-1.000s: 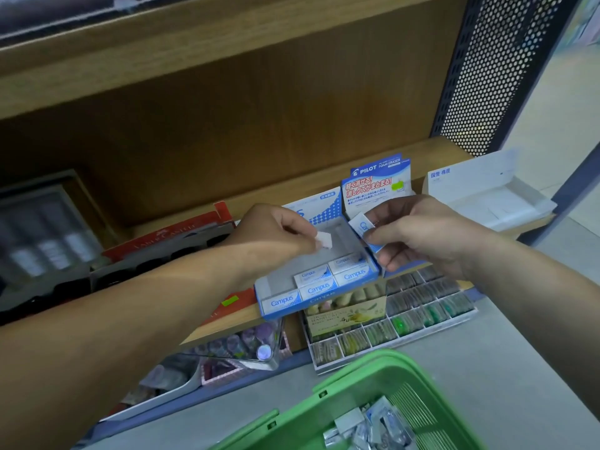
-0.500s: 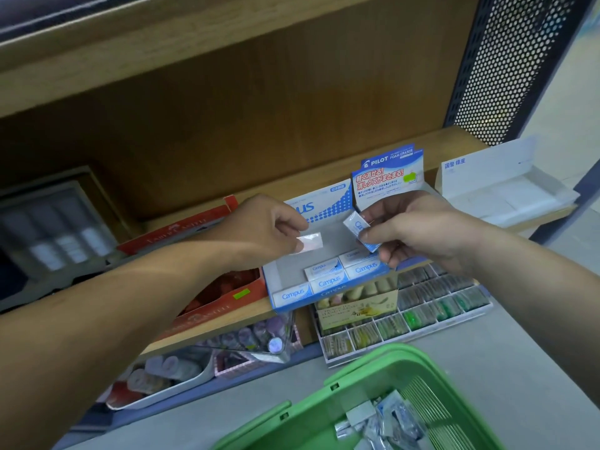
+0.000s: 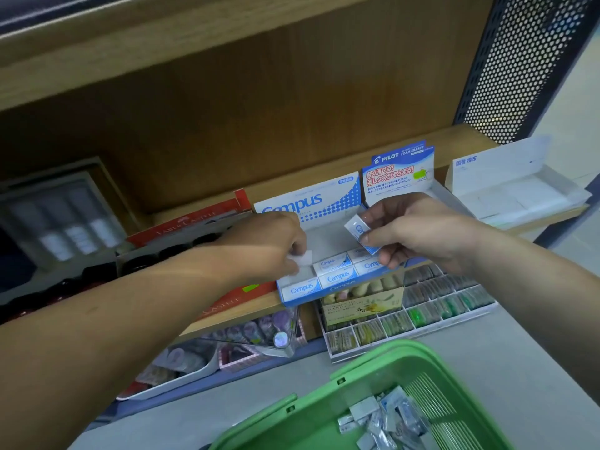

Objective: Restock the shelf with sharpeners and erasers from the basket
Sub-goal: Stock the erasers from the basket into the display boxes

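A blue and white Campus display box [image 3: 306, 203] sits on the wooden shelf [image 3: 240, 311], with several Campus erasers [image 3: 336, 276] lined along its front. My left hand [image 3: 276, 245] pinches a white eraser [image 3: 303, 257] low inside the box, just behind the front row. My right hand [image 3: 418, 233] holds another blue and white eraser [image 3: 358, 230] above the box's right side. The green basket [image 3: 308, 414] at the bottom holds several wrapped erasers and sharpeners [image 3: 386, 420].
A Pilot foam eraser box [image 3: 401, 170] and a white open box [image 3: 516, 186] stand to the right. A red Faber-Castell box [image 3: 185, 222] lies to the left. Trays of small items [image 3: 422, 306] fill the lower shelf. A perforated metal panel [image 3: 526, 63] rises at the right.
My left hand has lowered its white eraser down into the Campus box, toward the front row. My right hand stays above the box with its eraser.
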`<action>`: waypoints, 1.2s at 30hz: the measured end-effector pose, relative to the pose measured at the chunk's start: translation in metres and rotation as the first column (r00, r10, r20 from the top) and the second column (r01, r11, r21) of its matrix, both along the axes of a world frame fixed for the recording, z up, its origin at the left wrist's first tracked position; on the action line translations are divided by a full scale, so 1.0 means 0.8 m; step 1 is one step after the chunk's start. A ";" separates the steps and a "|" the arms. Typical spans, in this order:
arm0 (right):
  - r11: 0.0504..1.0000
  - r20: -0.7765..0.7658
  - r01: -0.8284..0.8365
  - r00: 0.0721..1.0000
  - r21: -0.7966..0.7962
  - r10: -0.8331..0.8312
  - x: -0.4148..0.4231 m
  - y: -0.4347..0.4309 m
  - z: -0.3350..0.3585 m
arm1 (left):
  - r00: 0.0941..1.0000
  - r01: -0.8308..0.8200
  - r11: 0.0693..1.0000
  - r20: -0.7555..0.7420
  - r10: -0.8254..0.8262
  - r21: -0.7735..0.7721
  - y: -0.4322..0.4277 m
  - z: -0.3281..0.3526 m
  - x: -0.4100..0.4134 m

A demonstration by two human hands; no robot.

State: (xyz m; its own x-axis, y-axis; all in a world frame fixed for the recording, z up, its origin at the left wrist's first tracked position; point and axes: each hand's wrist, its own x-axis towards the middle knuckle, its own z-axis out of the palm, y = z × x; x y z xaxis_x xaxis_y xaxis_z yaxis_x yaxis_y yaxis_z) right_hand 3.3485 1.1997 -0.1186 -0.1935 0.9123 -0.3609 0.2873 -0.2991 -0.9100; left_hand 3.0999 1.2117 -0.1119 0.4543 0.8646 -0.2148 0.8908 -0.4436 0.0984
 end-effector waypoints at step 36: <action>0.995 -0.211 -0.091 0.974 -0.039 0.081 0.031 -0.020 0.027 | 0.667 -0.250 0.942 0.665 0.336 -0.224 -0.031 0.035 0.087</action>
